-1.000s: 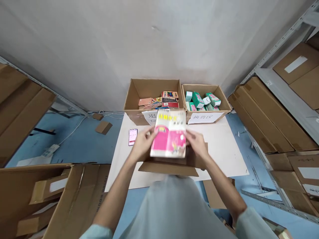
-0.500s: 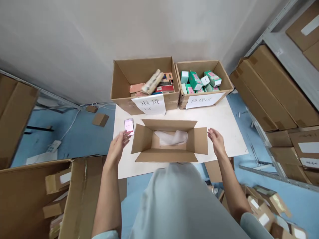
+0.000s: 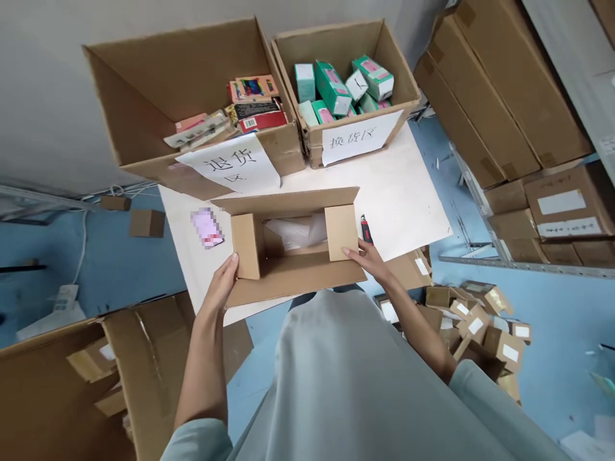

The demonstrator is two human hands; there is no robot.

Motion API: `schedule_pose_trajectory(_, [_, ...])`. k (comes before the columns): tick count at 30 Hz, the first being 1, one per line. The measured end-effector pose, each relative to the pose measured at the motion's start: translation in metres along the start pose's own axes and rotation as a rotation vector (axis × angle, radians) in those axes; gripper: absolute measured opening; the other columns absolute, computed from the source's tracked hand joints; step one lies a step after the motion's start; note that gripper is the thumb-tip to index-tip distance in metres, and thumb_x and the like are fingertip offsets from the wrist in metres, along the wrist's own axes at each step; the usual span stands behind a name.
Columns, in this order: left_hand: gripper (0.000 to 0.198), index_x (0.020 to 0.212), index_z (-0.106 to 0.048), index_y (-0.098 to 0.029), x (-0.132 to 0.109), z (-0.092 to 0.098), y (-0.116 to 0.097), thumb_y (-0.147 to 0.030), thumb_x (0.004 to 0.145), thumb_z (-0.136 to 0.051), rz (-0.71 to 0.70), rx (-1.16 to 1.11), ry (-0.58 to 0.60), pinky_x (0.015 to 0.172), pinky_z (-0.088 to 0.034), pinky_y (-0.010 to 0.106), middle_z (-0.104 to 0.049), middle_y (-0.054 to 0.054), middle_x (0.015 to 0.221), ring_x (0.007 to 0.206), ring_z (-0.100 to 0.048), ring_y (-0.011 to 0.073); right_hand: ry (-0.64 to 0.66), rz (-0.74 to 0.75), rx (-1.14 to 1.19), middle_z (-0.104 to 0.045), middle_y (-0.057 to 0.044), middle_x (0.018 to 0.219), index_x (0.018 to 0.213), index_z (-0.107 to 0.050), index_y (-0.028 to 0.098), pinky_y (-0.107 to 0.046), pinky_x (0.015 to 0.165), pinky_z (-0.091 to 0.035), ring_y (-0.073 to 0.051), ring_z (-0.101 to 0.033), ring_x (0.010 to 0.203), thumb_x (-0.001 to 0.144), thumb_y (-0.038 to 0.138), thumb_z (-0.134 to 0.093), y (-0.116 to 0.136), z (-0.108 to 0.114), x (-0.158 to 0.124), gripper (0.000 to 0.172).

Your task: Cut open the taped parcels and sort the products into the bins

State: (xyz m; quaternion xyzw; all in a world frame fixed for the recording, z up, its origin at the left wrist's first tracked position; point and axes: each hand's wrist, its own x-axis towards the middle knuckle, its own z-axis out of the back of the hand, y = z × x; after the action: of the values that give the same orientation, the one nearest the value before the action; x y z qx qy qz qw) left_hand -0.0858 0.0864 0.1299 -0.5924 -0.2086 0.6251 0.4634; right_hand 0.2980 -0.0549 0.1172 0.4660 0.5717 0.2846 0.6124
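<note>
A long cardboard box (image 3: 291, 282) stands with its top open at the near side of the white table. Its two short end flaps are folded inward, while the long flaps lean outward. Crumpled white wrapping (image 3: 298, 234) lies inside. My left hand (image 3: 223, 278) grips the left end, fingertips at the flap. At the right end, my right hand (image 3: 368, 257) holds the box with its thumb on the folded flap; its other fingers are partly hidden. Just beyond that hand lies a red and black utility knife (image 3: 366, 229).
A large carton (image 3: 187, 57) of mixed small packages and a carton (image 3: 336, 35) of green boxes stand at the table's back, both with paper labels. A blurred phone (image 3: 207, 227) lies left on the table (image 3: 408, 186). Small parcels (image 3: 480, 320) are piled on the floor, right.
Both hands have come in from beside the box onto its ends. The short end flaps have folded inward. The utility knife now shows, and the package in the left carton has settled flat.
</note>
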Motion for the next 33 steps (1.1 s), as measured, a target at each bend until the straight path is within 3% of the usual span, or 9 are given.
schedule_pose_trajectory(3, [0.08,0.144,-0.079,-0.019,-0.005,0.006,-0.006,-0.085,0.098,-0.072,0.0,-0.002,0.014,0.119,-0.061,0.05,-0.084,0.018,0.139,0.141,-0.074,0.0402,-0.07,0.05,0.022,-0.079,-0.008,0.153,0.151,-0.079,0.027,-0.05,0.123,-0.06,-0.031,-0.078,0.132,0.088,0.07,-0.092,0.007,0.002,-0.024,0.077])
schedule_pose_trajectory(9, [0.072,0.141,-0.078,-0.018,-0.008,0.004,-0.029,-0.079,0.104,-0.07,-0.12,-0.004,0.204,0.109,-0.066,0.043,-0.086,0.013,0.129,0.133,-0.077,0.038,-0.355,0.143,0.094,-0.074,-0.004,0.162,0.151,-0.08,0.029,-0.048,0.127,-0.057,-0.035,-0.067,0.151,0.092,0.074,-0.087,0.013,-0.019,-0.092,0.074])
schedule_pose_trajectory(12, [0.069,0.137,-0.08,-0.019,-0.004,-0.005,-0.034,-0.079,0.104,-0.07,-0.2,0.074,0.295,0.109,-0.066,0.043,-0.084,0.011,0.134,0.135,-0.075,0.0383,-0.49,0.126,0.151,-0.073,-0.002,0.164,0.152,-0.079,0.03,-0.048,0.129,-0.056,-0.036,-0.066,0.153,0.092,0.073,-0.087,0.0,-0.032,-0.136,0.075])
schedule_pose_trajectory(15, [0.068,0.143,-0.078,-0.023,0.001,-0.028,-0.037,-0.076,0.101,-0.076,-0.258,0.113,0.466,0.111,-0.066,0.045,-0.082,0.009,0.14,0.139,-0.073,0.0393,-0.642,0.102,0.187,-0.074,-0.001,0.162,0.152,-0.079,0.031,-0.05,0.131,-0.054,-0.036,-0.066,0.154,0.09,0.075,-0.086,-0.017,-0.041,-0.184,0.076])
schedule_pose_trajectory(19, [0.07,0.145,-0.077,-0.022,-0.005,-0.079,-0.043,-0.075,0.099,-0.08,-0.267,0.134,0.674,0.117,-0.064,0.047,-0.08,0.013,0.144,0.141,-0.073,0.0374,-0.84,0.103,0.217,-0.078,-0.001,0.157,0.15,-0.08,0.031,-0.049,0.131,-0.054,-0.036,-0.066,0.154,0.092,0.074,-0.085,-0.041,-0.045,-0.246,0.073])
schedule_pose_trajectory(24, [0.071,0.145,-0.077,-0.022,-0.038,-0.156,-0.057,-0.076,0.099,-0.078,-0.355,0.231,0.87,0.122,-0.06,0.044,-0.077,0.013,0.152,0.148,-0.07,0.0357,-1.049,0.121,0.313,-0.078,-0.003,0.156,0.149,-0.08,0.03,-0.048,0.123,-0.059,-0.036,-0.071,0.148,0.093,0.071,-0.086,-0.072,-0.036,-0.314,0.07])
schedule_pose_trajectory(29, [0.076,0.147,-0.075,-0.021,-0.082,-0.248,-0.063,-0.08,0.099,-0.075,-0.421,0.361,1.034,0.12,-0.061,0.043,-0.077,0.015,0.152,0.149,-0.069,0.0362,-1.19,0.129,0.43,-0.078,-0.004,0.157,0.153,-0.078,0.03,-0.045,0.115,-0.063,-0.035,-0.073,0.144,0.094,0.071,-0.084,-0.111,-0.008,-0.369,0.073])
schedule_pose_trajectory(33, [0.08,0.144,-0.077,-0.018,-0.119,-0.331,-0.055,-0.082,0.096,-0.076,-0.422,0.438,1.118,0.119,-0.06,0.045,-0.081,0.017,0.144,0.145,-0.071,0.0379,-1.26,0.117,0.508,-0.079,-0.005,0.155,0.153,-0.079,0.03,-0.045,0.114,-0.063,-0.035,-0.075,0.141,0.091,0.074,-0.086,-0.142,0.029,-0.41,0.075])
